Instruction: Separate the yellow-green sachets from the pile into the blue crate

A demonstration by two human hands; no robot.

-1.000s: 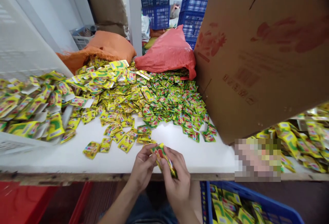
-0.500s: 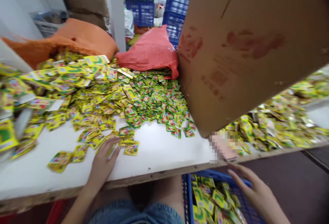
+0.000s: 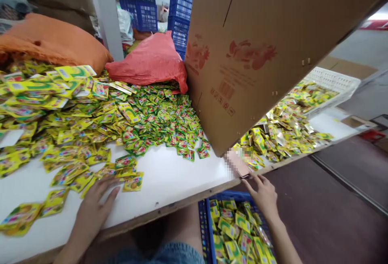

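Note:
My left hand [image 3: 93,209] lies low over the white tabletop [image 3: 169,167], fingers stretched over the near edge of some yellow sachets [image 3: 81,180] and thumb apart. Just beyond its fingertips is another yellow sachet [image 3: 132,182]. My right hand [image 3: 263,196] is at the table's front edge, thumb and fingers apart at the near end of a pinkish flat phone-like object [image 3: 239,165], partly blurred out. The fingertips seem to touch that end; a firm grip does not show. Green sachets [image 3: 163,114] are heaped in the middle, before a red bag [image 3: 148,60].
A large cardboard box [image 3: 230,66] leans over the table. Below the edge stands a blue crate [image 3: 209,231] of yellow packets. More packets [image 3: 281,130] and a white basket [image 3: 342,80] are at right. An orange sack [image 3: 57,42] and stacked blue crates [image 3: 178,17] stand behind.
The view has swung right, bringing the white basket into sight. My right hand has come up to the near end of the pinkish object. My left hand stays by the yellow sachets.

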